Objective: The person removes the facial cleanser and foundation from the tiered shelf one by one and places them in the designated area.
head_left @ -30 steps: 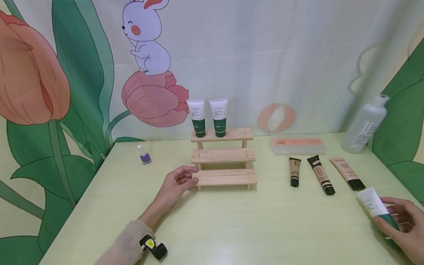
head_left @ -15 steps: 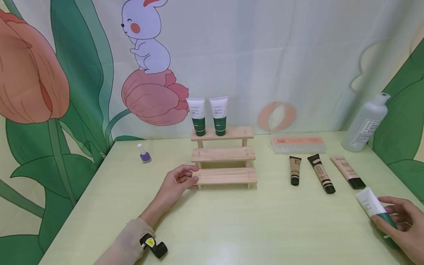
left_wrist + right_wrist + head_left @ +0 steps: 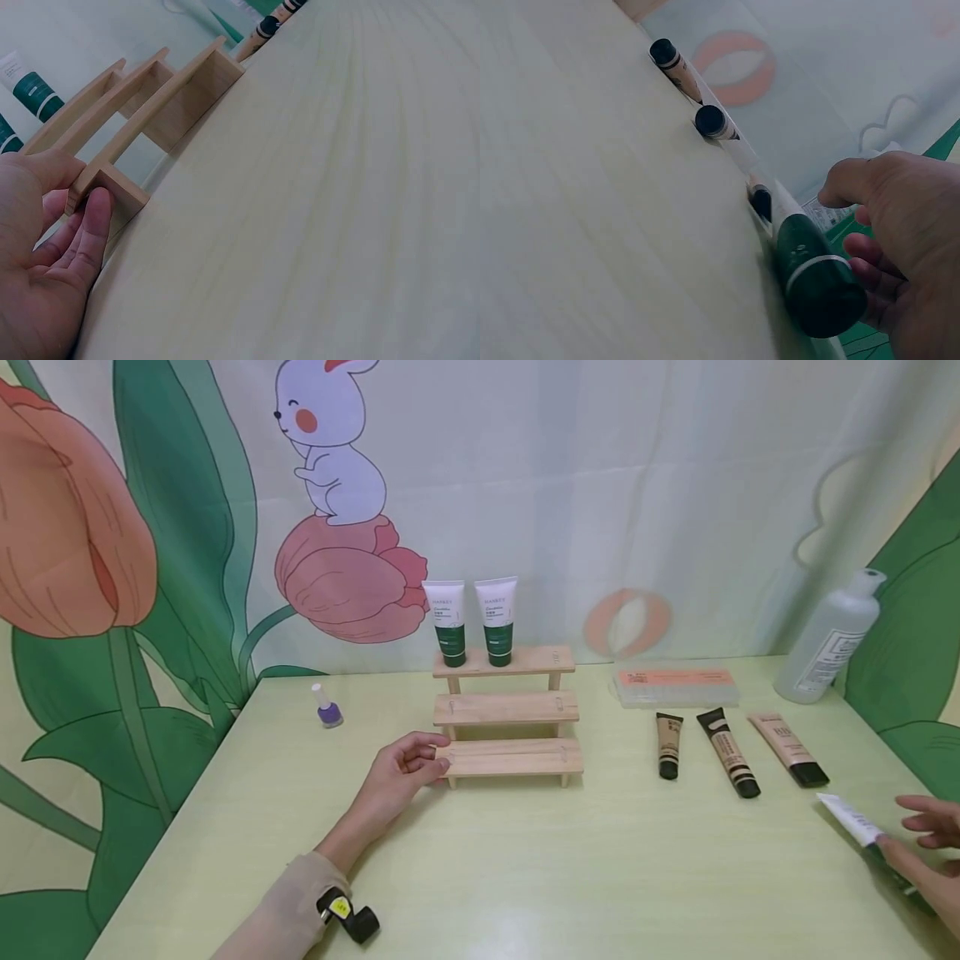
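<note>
My left hand [image 3: 401,774] pinches the left end of the lowest step of a three-tier wooden display stand [image 3: 510,760]. In the left wrist view its thumb lies over the step and its fingers [image 3: 96,217] curl beneath. Two white-and-green cream tubes [image 3: 448,622] stand cap down on the top step, toward its left. At the table's right edge, my right hand [image 3: 930,868] is beside a third white-and-green tube [image 3: 855,820] that lies on the table. The right wrist view shows the thumb raised off this tube [image 3: 810,277], with the other fingers loosely bent near its cap end.
Three beige tubes with black caps, among them a small one [image 3: 668,745], a striped one [image 3: 727,752] and a pinkish one [image 3: 787,749], lie right of the stand. Behind them are a flat clear case [image 3: 675,687] and a leaning bottle [image 3: 828,639]. Purple nail polish [image 3: 327,710] stands at left.
My right hand has loosened from the white-and-green tube and shifted right; the tube has turned and moved slightly toward the right and front. My left hand and the stand stay in place.
</note>
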{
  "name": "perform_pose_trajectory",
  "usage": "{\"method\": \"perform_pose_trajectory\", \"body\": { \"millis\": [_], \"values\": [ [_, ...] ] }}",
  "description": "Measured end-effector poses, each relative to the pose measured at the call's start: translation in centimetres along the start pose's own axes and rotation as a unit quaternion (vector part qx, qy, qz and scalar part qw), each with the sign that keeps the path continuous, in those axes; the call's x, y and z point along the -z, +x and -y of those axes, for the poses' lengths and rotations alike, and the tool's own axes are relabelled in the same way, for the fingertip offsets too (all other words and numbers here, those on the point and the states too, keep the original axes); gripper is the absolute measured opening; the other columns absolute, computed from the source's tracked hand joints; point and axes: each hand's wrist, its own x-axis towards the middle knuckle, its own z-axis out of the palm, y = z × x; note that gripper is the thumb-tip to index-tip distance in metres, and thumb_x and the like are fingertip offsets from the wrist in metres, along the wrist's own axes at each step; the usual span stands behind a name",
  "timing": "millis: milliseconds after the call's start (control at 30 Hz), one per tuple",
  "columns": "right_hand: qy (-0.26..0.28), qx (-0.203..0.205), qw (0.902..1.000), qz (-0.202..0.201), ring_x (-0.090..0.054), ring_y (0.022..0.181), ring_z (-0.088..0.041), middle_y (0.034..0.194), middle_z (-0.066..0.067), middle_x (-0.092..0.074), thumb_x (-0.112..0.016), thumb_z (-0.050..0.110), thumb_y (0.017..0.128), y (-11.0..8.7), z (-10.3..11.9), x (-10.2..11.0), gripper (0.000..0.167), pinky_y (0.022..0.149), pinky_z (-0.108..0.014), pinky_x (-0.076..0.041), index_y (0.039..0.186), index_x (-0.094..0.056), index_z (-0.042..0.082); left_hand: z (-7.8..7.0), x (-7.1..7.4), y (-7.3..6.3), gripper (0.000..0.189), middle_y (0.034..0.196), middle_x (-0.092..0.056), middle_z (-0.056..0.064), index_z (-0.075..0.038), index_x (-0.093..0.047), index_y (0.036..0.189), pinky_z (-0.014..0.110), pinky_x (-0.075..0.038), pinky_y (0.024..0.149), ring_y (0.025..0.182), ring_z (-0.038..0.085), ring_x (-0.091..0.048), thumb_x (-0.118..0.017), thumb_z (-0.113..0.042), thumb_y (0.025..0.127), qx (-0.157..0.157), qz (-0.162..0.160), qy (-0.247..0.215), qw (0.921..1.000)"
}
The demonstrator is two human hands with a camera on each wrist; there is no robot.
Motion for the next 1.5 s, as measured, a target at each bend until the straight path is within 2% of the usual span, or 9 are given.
{"method": "perform_pose_trajectory", "body": {
  "millis": [67,133,233,333,433,500,700,1033,1500],
  "values": [
    [-0.018,0.001,0.9997,-0.015,-0.033,0.089,0.018,0.106,0.027,-0.055,-0.075,0.002,0.099,0.5,-0.4,-0.2,0.052,0.068,-0.010,-0.032,0.149,-0.067,0.015,0.0,0.0,0.0,0.032,0.110,-0.062,0.009,-0.005,-0.073,0.136,0.031,-0.069,0.088,0.091,0.017,-0.069,-0.077,-0.002,0.104,0.001,-0.001,0.001,1.0000],
    [-0.039,0.002,0.9991,-0.017,-0.034,0.092,0.015,0.112,0.004,-0.063,-0.073,0.002,0.100,1.1,-0.3,-0.2,0.052,0.071,-0.013,-0.030,0.151,-0.061,-0.001,-0.1,0.0,-0.1,0.032,0.109,-0.062,0.009,-0.005,-0.073,0.136,0.032,-0.069,0.088,0.091,0.018,-0.070,-0.077,-0.002,0.105,0.002,-0.003,0.000,1.0000],
    [-0.057,0.009,0.9981,-0.023,-0.032,0.092,0.017,0.121,-0.025,-0.064,-0.072,0.000,0.101,1.7,1.5,0.1,0.049,0.069,-0.012,-0.029,0.149,-0.061,-0.005,0.0,0.1,-0.1,0.032,0.109,-0.063,0.010,-0.005,-0.073,0.137,0.032,-0.069,0.088,0.092,0.018,-0.070,-0.076,-0.002,0.105,0.002,-0.003,0.001,1.0000],
    [-0.021,-0.001,0.9993,-0.031,-0.037,0.094,0.018,0.120,-0.005,-0.068,-0.074,-0.002,0.100,2.2,4.5,0.4,0.050,0.068,-0.007,-0.031,0.148,-0.060,-0.007,0.1,0.2,0.0,0.032,0.110,-0.063,0.010,-0.005,-0.073,0.137,0.031,-0.069,0.088,0.092,0.018,-0.070,-0.077,-0.003,0.105,0.003,-0.003,0.002,1.0000],
    [0.043,0.020,0.9979,-0.045,-0.043,0.098,0.022,0.122,0.028,-0.055,-0.075,-0.003,0.099,2.9,6.9,0.1,0.053,0.076,0.002,-0.035,0.150,-0.063,0.003,0.3,0.3,0.0,0.032,0.110,-0.063,0.010,-0.006,-0.073,0.136,0.031,-0.069,0.088,0.092,0.018,-0.070,-0.077,-0.004,0.105,0.003,-0.002,0.003,1.0000],
    [0.090,0.043,0.9942,-0.040,-0.049,0.106,0.019,0.127,0.036,-0.048,-0.074,-0.004,0.100,3.5,8.4,-0.1,0.057,0.082,0.003,-0.040,0.154,-0.060,0.010,0.3,0.3,0.0,0.032,0.110,-0.064,0.010,-0.006,-0.073,0.136,0.030,-0.069,0.087,0.092,0.018,-0.069,-0.077,-0.004,0.105,0.003,-0.001,0.002,1.0000],
    [0.170,0.120,0.9777,0.027,-0.057,0.122,0.010,0.145,0.022,-0.051,-0.072,-0.008,0.102,4.9,12.8,-1.4,0.064,0.094,0.001,-0.047,0.160,-0.050,0.007,0.3,0.2,-0.1,0.032,0.109,-0.064,0.009,-0.005,-0.073,0.136,0.030,-0.069,0.087,0.091,0.017,-0.070,-0.077,-0.003,0.105,0.002,0.003,0.000,1.0000],
    [0.306,0.149,0.9324,0.123,-0.066,0.131,-0.011,0.149,0.001,-0.058,-0.076,-0.007,0.101,7.3,20.7,-6.1,0.067,0.098,-0.011,-0.058,0.160,-0.051,0.012,0.2,0.3,-0.2,0.032,0.109,-0.065,0.009,-0.005,-0.073,0.137,0.030,-0.069,0.087,0.090,0.017,-0.070,-0.077,-0.003,0.105,0.000,0.002,0.001,1.0000],
    [0.409,0.170,0.8817,0.162,-0.062,0.136,-0.030,0.149,-0.009,-0.058,-0.081,0.003,0.101,8.9,28.9,-12.1,0.061,0.101,-0.021,-0.061,0.155,-0.057,0.015,0.0,0.1,-0.1,0.032,0.109,-0.063,0.009,-0.004,-0.073,0.137,0.031,-0.069,0.088,0.091,0.018,-0.069,-0.077,-0.003,0.104,-0.003,0.007,-0.003,1.0000]
  ]
}}
